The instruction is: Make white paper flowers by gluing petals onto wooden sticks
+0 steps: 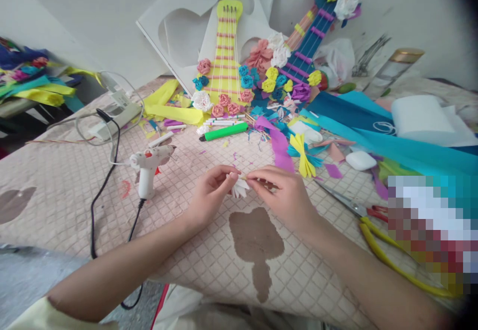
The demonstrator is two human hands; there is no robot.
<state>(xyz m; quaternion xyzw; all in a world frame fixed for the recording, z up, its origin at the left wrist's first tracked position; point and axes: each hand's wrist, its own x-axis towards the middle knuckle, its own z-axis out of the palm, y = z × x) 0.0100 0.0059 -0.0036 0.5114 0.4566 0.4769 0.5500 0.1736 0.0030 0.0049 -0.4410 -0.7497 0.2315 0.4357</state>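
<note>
Just above the table's middle, my left hand (216, 185) pinches a white paper flower (239, 187) with fringed petals pointing down toward me. From the other side my right hand (278, 190) is closed with its fingertips on a small yellowish stick-like piece (243, 176) at the flower's top. How far that piece runs into the flower is hidden by my fingers. A white hot glue gun (147, 170) stands on the table left of my left hand. Scissors with yellow and red handles (368, 215) lie right of my right hand.
A yellow paper guitar (226, 51) and a blue one (313, 36), both trimmed with paper flowers, lean at the back. Between them and my hands lie a green marker (226, 131), a purple strip (278, 143) and crepe paper scraps. A power strip (115, 118) with cords sits left.
</note>
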